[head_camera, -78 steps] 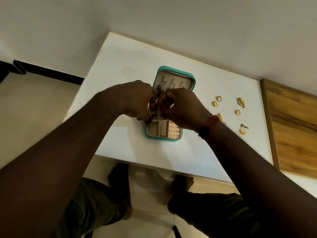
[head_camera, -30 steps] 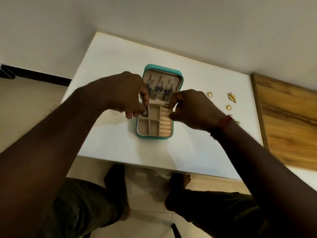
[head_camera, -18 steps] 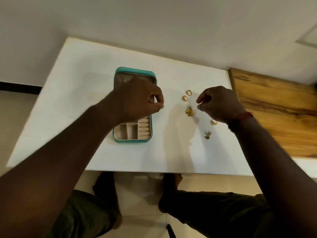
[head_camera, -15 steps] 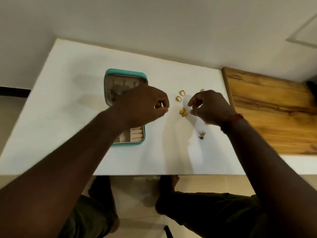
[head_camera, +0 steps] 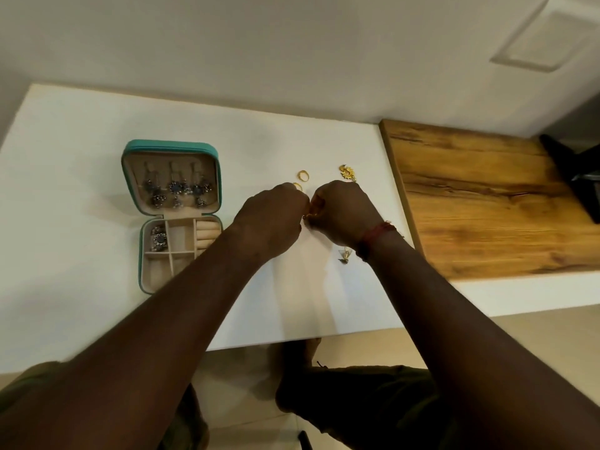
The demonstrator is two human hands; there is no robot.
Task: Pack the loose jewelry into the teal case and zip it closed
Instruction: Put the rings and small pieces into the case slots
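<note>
The teal case (head_camera: 130,157) lies open on the white table (head_camera: 81,125), left of my hands. Dark blue-stone earrings (head_camera: 177,190) hang in its lid, and one more dark piece (head_camera: 159,237) sits in a tray compartment. My left hand (head_camera: 269,222) and my right hand (head_camera: 344,212) meet over the table to the right of the case, fingertips pinched together on a small gold piece (head_camera: 306,216). A gold ring (head_camera: 303,175), a gold flower-shaped piece (head_camera: 346,172) and a small gold earring (head_camera: 344,255) lie loose around them.
A wooden board (head_camera: 487,203) adjoins the table on the right, with a dark object (head_camera: 578,177) at its far end. The wall runs behind the table. My knees and feet show below the table's front edge.
Both hands left the case and moved right to the loose gold pieces. They have come together and pinched a small gold piece between them. The view swung right.
</note>
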